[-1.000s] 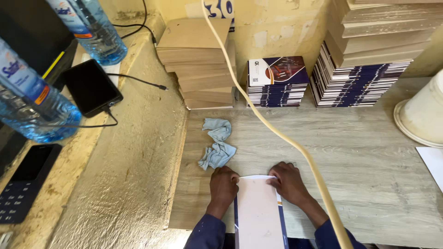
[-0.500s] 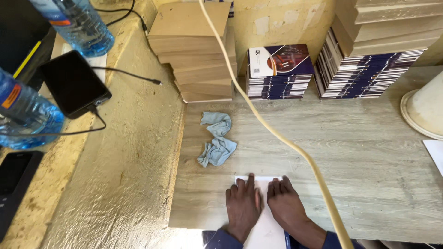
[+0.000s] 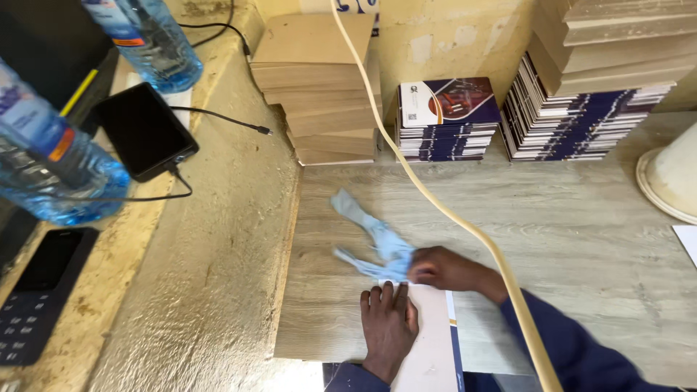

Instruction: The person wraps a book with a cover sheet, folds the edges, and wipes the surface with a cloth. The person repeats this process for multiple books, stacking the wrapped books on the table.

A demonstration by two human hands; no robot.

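My left hand (image 3: 388,323) lies flat, fingers together, on a white sheet or booklet with a dark blue edge (image 3: 434,341) at the near edge of the wooden table (image 3: 581,232). Just beyond it, my right hand (image 3: 444,268) reaches left across the sheet and grips the near end of a crumpled light blue cloth (image 3: 374,239). The rest of the cloth stretches away toward the back left on the table.
A cream cable (image 3: 435,196) runs diagonally across the table. At the back stand piles of tan boards (image 3: 316,87) and stacked blue-and-white booklets (image 3: 446,120), (image 3: 581,120). On the left ledge sit two water bottles (image 3: 51,160), (image 3: 149,40), a phone (image 3: 141,131) and a calculator (image 3: 36,290). A white round object (image 3: 671,178) sits right.
My right hand left the sheet and reached left to grab the blue cloth, which is now stretched out. My left hand stays pressed on the sheet. The view shifted slightly.
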